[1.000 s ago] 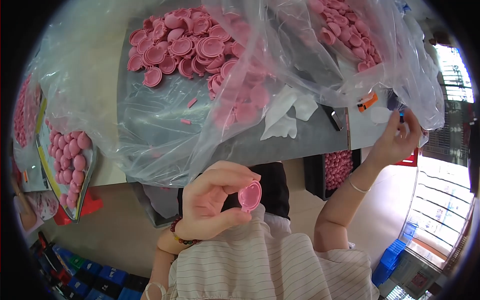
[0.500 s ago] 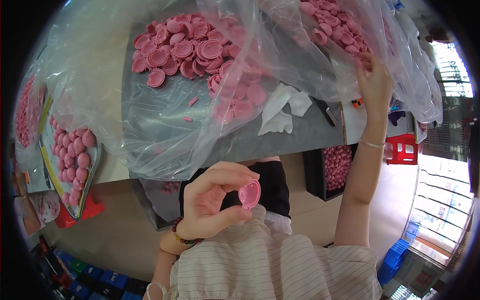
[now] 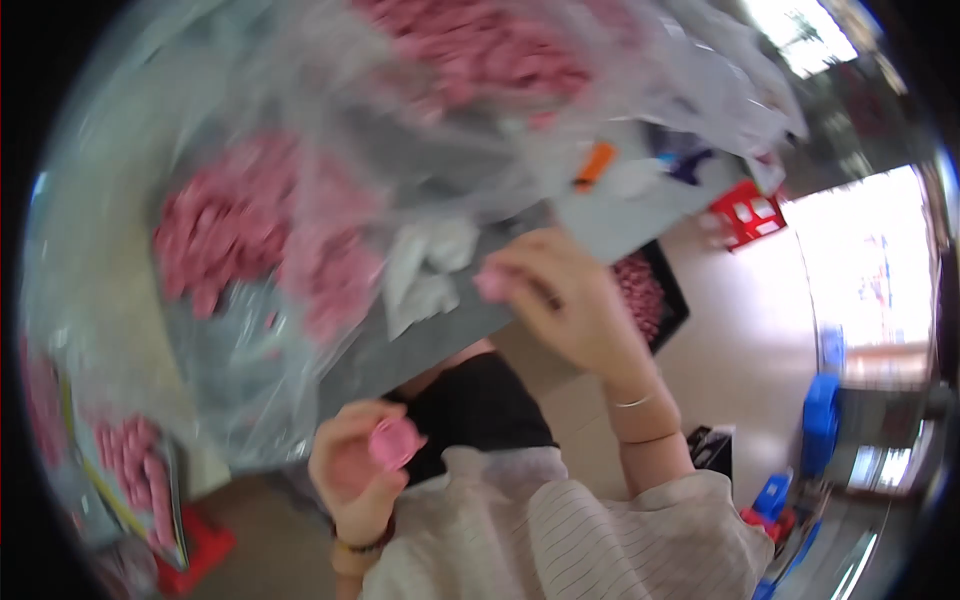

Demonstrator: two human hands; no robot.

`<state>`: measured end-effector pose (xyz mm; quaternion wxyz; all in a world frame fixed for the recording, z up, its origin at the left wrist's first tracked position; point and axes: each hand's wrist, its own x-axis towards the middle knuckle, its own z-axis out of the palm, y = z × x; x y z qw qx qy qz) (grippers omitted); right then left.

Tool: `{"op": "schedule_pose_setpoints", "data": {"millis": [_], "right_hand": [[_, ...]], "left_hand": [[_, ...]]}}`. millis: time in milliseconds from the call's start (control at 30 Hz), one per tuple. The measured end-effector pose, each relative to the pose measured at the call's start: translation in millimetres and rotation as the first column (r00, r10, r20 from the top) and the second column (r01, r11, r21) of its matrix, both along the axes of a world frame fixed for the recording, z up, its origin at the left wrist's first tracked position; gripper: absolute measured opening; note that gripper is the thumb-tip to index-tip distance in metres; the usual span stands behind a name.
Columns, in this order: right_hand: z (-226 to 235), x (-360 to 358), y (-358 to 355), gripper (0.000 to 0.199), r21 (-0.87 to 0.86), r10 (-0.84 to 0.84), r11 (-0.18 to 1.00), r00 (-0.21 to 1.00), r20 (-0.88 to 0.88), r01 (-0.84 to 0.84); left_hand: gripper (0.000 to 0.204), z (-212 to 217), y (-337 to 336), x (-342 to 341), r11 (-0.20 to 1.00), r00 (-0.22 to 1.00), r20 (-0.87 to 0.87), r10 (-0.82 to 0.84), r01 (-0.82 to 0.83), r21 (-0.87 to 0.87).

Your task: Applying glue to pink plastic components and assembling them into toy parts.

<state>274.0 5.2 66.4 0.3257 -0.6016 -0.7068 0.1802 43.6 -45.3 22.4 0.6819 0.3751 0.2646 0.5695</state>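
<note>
Near my lap, my left hand (image 3: 352,465) pinches a small round pink plastic shell half (image 3: 394,443) between thumb and fingers. My right hand (image 3: 570,305) is over the table's front edge, its fingers closed on a pink plastic piece (image 3: 492,282), blurred by motion. A heap of pink shell halves (image 3: 235,215) lies on the grey table, partly under clear plastic bags. Behind it a second pink heap (image 3: 480,50) shows in a clear bag. A crumpled white cloth or tissue (image 3: 430,270) lies between the near heap and my right hand.
An orange tool (image 3: 594,167) lies at the table's right part. Below the edge stands a black bin (image 3: 672,290) of pink parts. A red plastic basket (image 3: 748,215) stands farther right. At left, a tray (image 3: 178,500) carries pink rounded pieces.
My right hand has come back from the far-right heap toward the middle, now with a pink piece. My left hand still holds its shell half. The view has swung right.
</note>
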Motion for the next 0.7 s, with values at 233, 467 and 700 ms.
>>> {"op": "schedule_pose_setpoints", "data": {"millis": [233, 467, 700], "right_hand": [[-20, -10, -11, 0.019, 0.192, 0.153, 0.971, 0.987, -0.046, -0.141], [-9, -49, -31, 0.024, 0.501, 0.61, 0.759, 0.724, -0.321, -0.417], [-20, -55, -29, 0.023, 0.505, 0.615, 0.764, 0.69, -0.381, -0.402]], "left_hand": [[0.053, -4, -4, -5, 0.987, 0.938, -0.313, 0.15, -0.123, 0.106], [0.031, 32, -7, 27, 0.975, 0.903, -0.378, 0.203, -0.15, 0.165], [0.026, 18, -8, 12, 0.974, 0.898, -0.382, 0.218, -0.176, 0.144]]}}
